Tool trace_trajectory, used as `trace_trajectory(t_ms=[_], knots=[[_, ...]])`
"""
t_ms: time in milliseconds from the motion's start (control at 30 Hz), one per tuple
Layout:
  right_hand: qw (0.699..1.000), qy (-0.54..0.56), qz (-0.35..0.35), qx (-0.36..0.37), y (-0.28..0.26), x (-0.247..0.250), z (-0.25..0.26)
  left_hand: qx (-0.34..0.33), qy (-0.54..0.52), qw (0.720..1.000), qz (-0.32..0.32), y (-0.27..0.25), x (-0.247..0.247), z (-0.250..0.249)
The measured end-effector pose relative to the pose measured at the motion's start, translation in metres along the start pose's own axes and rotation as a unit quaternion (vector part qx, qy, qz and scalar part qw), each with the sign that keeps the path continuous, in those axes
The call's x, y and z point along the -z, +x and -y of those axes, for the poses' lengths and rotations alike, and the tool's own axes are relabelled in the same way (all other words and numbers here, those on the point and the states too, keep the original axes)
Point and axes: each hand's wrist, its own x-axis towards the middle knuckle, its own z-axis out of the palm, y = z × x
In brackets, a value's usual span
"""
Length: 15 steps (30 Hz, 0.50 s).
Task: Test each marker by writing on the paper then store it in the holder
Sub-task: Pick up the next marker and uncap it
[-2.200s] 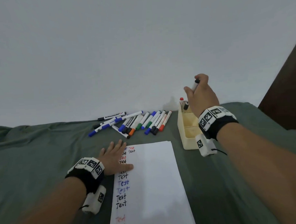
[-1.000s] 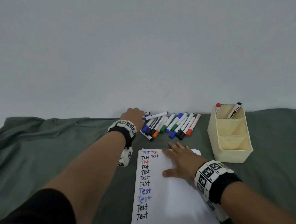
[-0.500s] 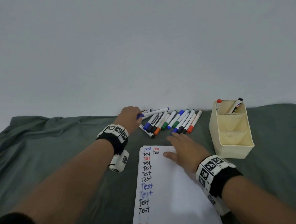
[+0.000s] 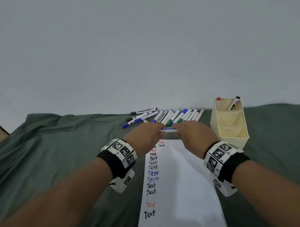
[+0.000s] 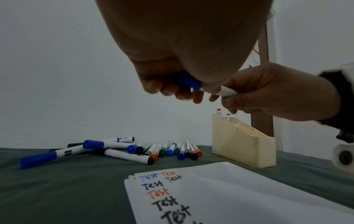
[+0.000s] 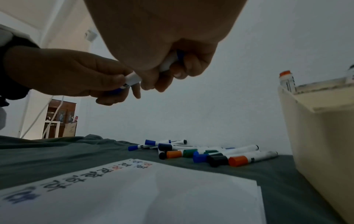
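Both hands hold one blue marker above the paper: the left hand grips its capped end, the right hand its white barrel. The holder stands just right of the right hand.

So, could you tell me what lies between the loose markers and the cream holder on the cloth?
Nothing: in the head view a bare strip of green cloth separates the loose markers from the cream holder.

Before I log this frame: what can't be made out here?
- Blue marker cap seam: covered by the left hand and right hand in every view.
- Marker label: cut off by fingers, head view.
- Holder front compartments' floors: hidden by its walls.
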Motion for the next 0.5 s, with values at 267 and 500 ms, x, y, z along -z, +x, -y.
trace_trajectory(t_ms=[267, 500], knots=[[0.999, -0.017, 0.029, 0.031, -0.018, 0.022, 0.015, 0.044, 0.023, 0.998, 0.039, -0.026, 0.006, 0.003], [0.998, 0.035, 0.044, -0.003, -0.032, 0.024, 0.019, 0.160, -0.057, 0.985, 0.039, -0.061, 0.000, 0.021]])
